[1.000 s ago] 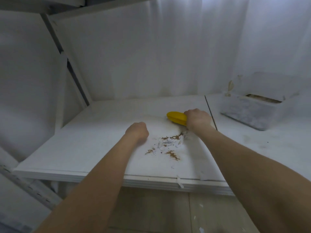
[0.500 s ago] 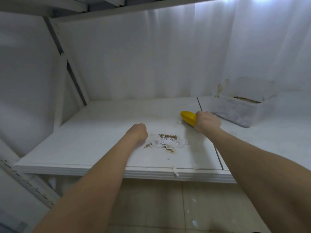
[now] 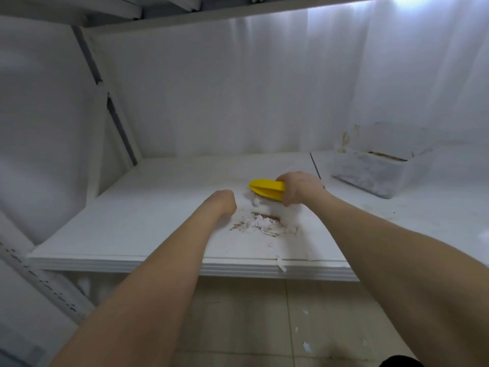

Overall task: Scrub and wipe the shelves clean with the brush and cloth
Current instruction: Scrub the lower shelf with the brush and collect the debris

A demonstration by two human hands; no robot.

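Translucent plastic tub [image 3: 378, 176], white drape [image 3: 238, 88] behind, scraps [image 3: 306, 346] on tiled floor [image 3: 238, 327]

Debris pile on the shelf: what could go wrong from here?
1. The debris pile sits near the front edge of the shelf, and scraps lie on the floor. A forward stroke of the yellow brush in the right hand would likely spill more.
2. The left hand rests beside the pile, so a sideways sweep could scatter crumbs against it.
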